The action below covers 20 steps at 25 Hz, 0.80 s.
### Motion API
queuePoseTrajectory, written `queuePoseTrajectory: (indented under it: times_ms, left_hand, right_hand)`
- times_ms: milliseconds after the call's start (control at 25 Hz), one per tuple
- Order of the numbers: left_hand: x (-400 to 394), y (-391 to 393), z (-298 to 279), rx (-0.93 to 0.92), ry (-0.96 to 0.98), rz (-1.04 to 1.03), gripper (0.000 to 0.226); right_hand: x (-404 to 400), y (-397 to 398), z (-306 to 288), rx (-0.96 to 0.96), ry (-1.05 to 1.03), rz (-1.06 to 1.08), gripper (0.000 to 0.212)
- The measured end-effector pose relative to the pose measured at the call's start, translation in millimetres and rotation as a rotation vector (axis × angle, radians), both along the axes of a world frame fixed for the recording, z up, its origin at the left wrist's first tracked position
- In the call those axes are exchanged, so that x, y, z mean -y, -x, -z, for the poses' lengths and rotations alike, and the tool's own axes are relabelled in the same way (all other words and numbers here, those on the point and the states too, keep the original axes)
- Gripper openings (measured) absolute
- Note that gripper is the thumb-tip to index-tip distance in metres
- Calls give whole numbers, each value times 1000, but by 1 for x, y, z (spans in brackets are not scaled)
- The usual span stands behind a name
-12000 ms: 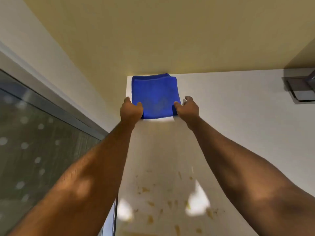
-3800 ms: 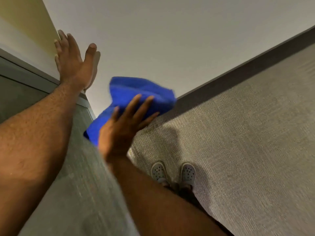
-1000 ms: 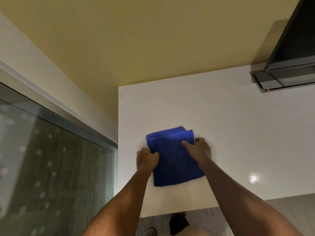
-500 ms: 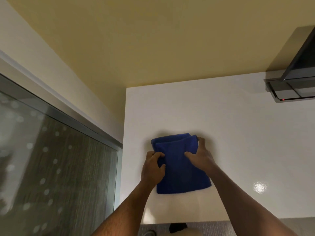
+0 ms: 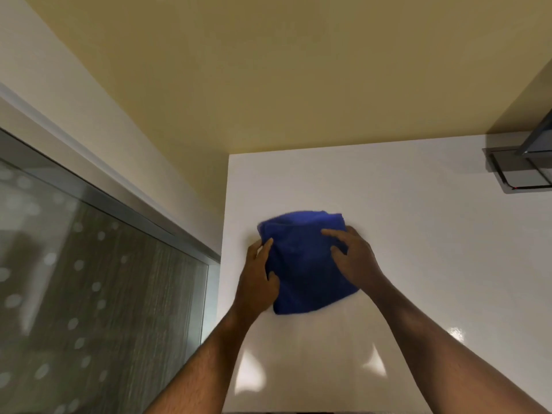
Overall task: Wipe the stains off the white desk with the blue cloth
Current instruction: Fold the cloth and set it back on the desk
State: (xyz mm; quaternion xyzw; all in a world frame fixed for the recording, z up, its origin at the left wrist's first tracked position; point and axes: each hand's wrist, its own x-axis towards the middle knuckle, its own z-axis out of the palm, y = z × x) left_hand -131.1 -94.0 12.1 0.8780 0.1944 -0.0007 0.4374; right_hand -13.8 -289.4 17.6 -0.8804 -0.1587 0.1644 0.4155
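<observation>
The folded blue cloth (image 5: 304, 264) lies on the white desk (image 5: 418, 234), near its left side. My left hand (image 5: 258, 276) grips the cloth's left edge, with the thumb on top. On the right part of the cloth rests my right hand (image 5: 352, 258), fingers spread and pressing down. The desk surface around the cloth looks white and glossy, with light reflections near the front; I see no stains on it.
A yellow wall (image 5: 298, 85) stands behind the desk. To the left, a glass panel (image 5: 89, 294) in a grey frame runs along the desk's side. A grey stand or base of a dark device (image 5: 519, 171) sits at the back right corner.
Both hands and the cloth have moved a little farther from the desk's front edge. My left hand has shifted from the cloth's top to its left edge; the cloth's far end looks blurred.
</observation>
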Motion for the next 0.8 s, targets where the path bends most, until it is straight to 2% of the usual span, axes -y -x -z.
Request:
queuePoseTrajectory:
  times_ms: [160,280,440,800]
  left_hand:
    - [-53,-54,-17,144,-161,31,58]
    - [-87,-91,-23,42,-131,3,68]
    - [-112,-130,-30,-4,-61,-39,73]
    - [-133,-180,-27,-147,-221,-24,74]
  right_hand:
    - [-44,-50,-13,79,59,-104,53]
    - [-73,-83,-23,50,21,-137,57]
    - [-103,-115,-34,0,19,-166,63]
    - [-127,-149,-27,-76,103,-162,65]
